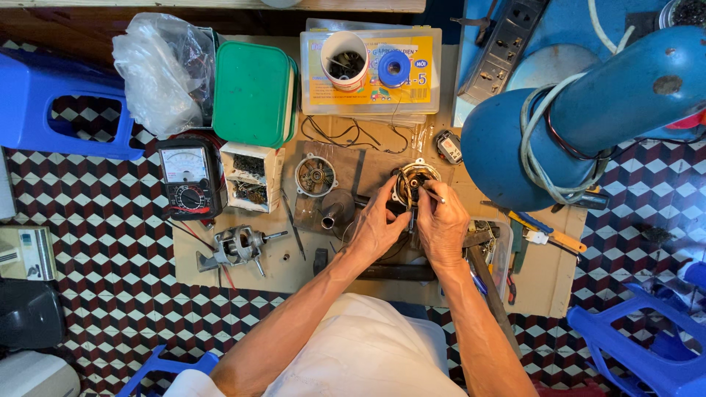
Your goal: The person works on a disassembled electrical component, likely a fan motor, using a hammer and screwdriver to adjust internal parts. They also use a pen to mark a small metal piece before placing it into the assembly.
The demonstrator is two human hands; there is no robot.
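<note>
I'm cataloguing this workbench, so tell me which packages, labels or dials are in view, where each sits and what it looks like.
Clear box: top centre, flat plastic, with a yellow printed card inside.
Meter: left of the cardboard mat, black, white dial face, round knob.
Small carton: right of the meter, white, open, parts inside.
Green tub: above the carton, lidded, rounded rectangle.
Plastic bag: top left, clear, crumpled.

Two bare forearms rise from the lower edge of the view, lean and sinewy, with no sleeves reaching the elbow, no watch, no bracelet and no gloves. The left hand [377, 226] and the right hand [442, 224] show no rings; knuckles and tendons stand out plainly. At six o'clock, between the arms, lies a white garment, smooth cloth with soft folds, covering the person's front
</note>
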